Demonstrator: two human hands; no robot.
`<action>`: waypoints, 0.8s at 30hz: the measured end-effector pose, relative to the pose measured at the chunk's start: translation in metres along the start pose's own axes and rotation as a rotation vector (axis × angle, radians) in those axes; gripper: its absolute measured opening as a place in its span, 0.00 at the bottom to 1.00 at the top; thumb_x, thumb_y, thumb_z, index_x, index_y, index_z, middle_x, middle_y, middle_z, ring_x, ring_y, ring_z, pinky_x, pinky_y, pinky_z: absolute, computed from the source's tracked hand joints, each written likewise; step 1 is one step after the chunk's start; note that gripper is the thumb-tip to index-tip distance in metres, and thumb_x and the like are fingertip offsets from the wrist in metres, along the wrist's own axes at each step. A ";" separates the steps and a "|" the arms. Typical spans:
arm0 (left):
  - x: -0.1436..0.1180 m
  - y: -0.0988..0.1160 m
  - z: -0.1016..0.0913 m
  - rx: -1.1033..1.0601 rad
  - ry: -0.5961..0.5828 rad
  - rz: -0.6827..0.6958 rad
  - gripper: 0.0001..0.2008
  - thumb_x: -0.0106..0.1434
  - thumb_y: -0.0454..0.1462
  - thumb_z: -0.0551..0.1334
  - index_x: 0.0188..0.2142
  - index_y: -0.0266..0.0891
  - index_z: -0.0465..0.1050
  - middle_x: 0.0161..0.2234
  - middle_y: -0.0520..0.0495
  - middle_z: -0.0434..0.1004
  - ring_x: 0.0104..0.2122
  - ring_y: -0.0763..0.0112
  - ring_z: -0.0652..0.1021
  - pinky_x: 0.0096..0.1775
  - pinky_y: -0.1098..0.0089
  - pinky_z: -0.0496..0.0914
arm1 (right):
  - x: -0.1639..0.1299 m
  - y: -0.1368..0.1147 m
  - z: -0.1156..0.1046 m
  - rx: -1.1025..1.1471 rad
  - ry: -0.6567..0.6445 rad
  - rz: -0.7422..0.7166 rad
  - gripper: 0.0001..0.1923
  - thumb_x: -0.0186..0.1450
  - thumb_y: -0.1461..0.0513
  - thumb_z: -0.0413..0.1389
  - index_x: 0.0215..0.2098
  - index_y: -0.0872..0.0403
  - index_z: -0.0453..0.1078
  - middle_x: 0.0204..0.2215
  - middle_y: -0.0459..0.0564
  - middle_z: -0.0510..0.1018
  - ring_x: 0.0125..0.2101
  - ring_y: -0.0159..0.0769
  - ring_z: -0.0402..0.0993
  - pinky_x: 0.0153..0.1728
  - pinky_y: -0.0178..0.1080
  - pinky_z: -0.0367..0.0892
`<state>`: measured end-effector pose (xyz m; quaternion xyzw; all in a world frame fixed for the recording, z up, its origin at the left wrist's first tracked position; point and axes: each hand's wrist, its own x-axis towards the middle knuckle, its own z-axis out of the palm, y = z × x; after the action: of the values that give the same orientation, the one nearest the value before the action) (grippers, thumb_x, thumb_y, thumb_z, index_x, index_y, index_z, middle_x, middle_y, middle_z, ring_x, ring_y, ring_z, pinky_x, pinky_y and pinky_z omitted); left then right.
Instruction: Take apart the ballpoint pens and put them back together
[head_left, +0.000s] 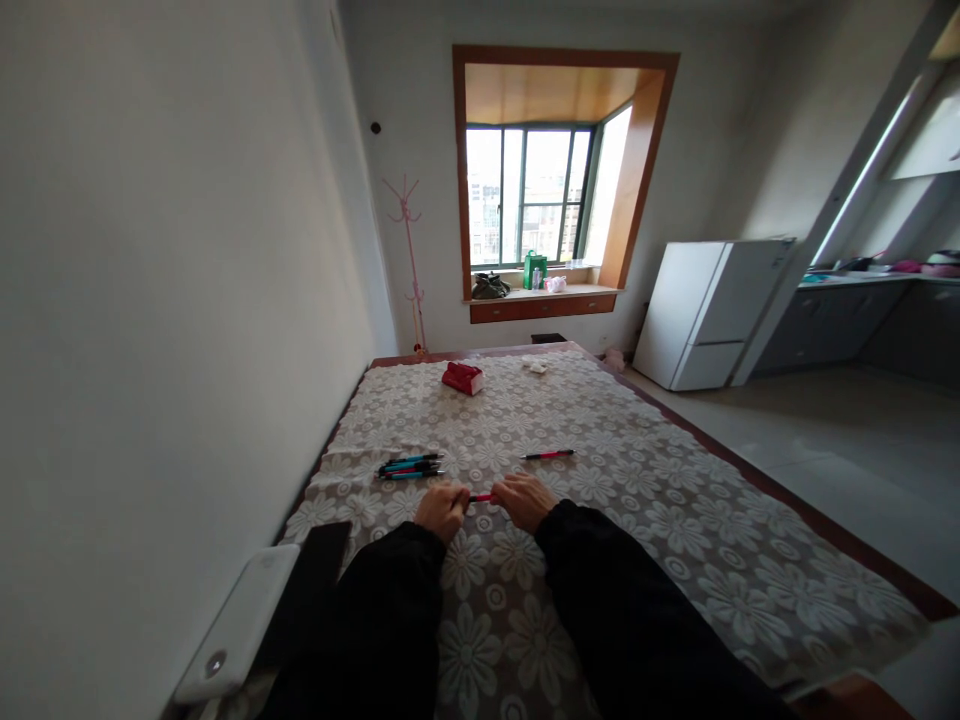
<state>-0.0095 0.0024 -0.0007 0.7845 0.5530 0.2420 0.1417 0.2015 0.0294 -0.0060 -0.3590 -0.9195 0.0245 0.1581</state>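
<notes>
Between my two hands a slim red and black pen (481, 498) is held level, just above the flowered tablecloth (495, 560). My left hand (442, 511) is closed around its black end. The fingers of my right hand (526, 499) wrap the other end, so that part is hidden. Beyond my right hand lies a second red and black pen (548, 455), on its own. A small bunch of blue and black pens (409, 467), with some red among them, rests past my left hand.
Farther up the table sits a red packet (463, 378), with a crumpled white scrap (535, 368) to its right. A white oblong device (238, 625) and a dark flat slab (309, 580) are at the near left, beside the wall. A white fridge (712, 312) stands beyond the right edge.
</notes>
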 end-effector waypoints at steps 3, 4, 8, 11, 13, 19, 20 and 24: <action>0.000 -0.001 0.000 -0.003 -0.020 0.001 0.21 0.68 0.40 0.49 0.25 0.42 0.76 0.23 0.49 0.72 0.30 0.69 0.73 0.34 0.71 0.63 | -0.001 0.002 0.000 0.021 0.048 -0.001 0.10 0.70 0.58 0.50 0.35 0.54 0.70 0.31 0.52 0.77 0.35 0.38 0.72 0.38 0.37 0.61; 0.000 -0.002 -0.001 -0.002 -0.014 0.006 0.20 0.68 0.41 0.50 0.28 0.42 0.78 0.24 0.48 0.73 0.31 0.68 0.74 0.35 0.71 0.64 | -0.001 0.003 0.000 0.042 0.072 0.013 0.10 0.69 0.58 0.51 0.36 0.54 0.70 0.31 0.52 0.77 0.36 0.38 0.72 0.38 0.37 0.61; 0.000 -0.001 -0.001 -0.054 0.053 0.089 0.11 0.61 0.41 0.61 0.42 0.44 0.75 0.34 0.48 0.78 0.38 0.65 0.75 0.43 0.68 0.66 | -0.005 0.008 0.002 0.133 0.142 0.092 0.08 0.67 0.58 0.53 0.38 0.54 0.70 0.32 0.51 0.78 0.33 0.38 0.73 0.34 0.36 0.63; 0.000 -0.002 0.000 -0.050 0.091 0.080 0.09 0.59 0.39 0.63 0.41 0.43 0.74 0.34 0.48 0.78 0.38 0.65 0.75 0.45 0.67 0.66 | -0.005 0.009 0.003 0.166 0.141 0.079 0.07 0.67 0.59 0.53 0.38 0.53 0.71 0.32 0.50 0.78 0.33 0.37 0.73 0.34 0.36 0.64; 0.000 -0.004 0.001 -0.012 0.091 0.052 0.08 0.64 0.41 0.58 0.33 0.42 0.75 0.30 0.48 0.77 0.36 0.66 0.75 0.43 0.67 0.66 | -0.005 0.009 0.003 0.184 0.158 0.032 0.08 0.67 0.59 0.53 0.38 0.53 0.72 0.32 0.51 0.78 0.34 0.38 0.73 0.36 0.36 0.64; 0.001 -0.006 0.003 -0.034 0.092 0.065 0.10 0.64 0.43 0.59 0.38 0.43 0.76 0.33 0.47 0.76 0.37 0.67 0.74 0.42 0.69 0.66 | -0.004 0.009 0.003 0.207 0.200 0.058 0.06 0.66 0.60 0.55 0.37 0.53 0.72 0.32 0.51 0.78 0.34 0.38 0.73 0.36 0.36 0.64; 0.001 -0.006 0.003 -0.044 0.094 0.077 0.10 0.62 0.42 0.61 0.40 0.42 0.75 0.34 0.47 0.76 0.38 0.67 0.74 0.43 0.69 0.66 | -0.004 0.009 0.003 0.206 0.192 0.077 0.05 0.65 0.60 0.55 0.37 0.53 0.72 0.32 0.50 0.78 0.34 0.38 0.73 0.35 0.36 0.64; 0.001 -0.007 0.004 -0.003 0.061 0.099 0.14 0.67 0.41 0.55 0.30 0.42 0.76 0.31 0.47 0.77 0.38 0.66 0.73 0.43 0.68 0.65 | -0.005 0.008 0.003 0.214 0.121 0.111 0.06 0.65 0.61 0.55 0.38 0.53 0.72 0.32 0.50 0.79 0.32 0.37 0.74 0.33 0.35 0.63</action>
<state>-0.0126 0.0058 -0.0071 0.8030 0.5172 0.2734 0.1137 0.2090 0.0326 -0.0117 -0.3913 -0.8791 0.1093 0.2491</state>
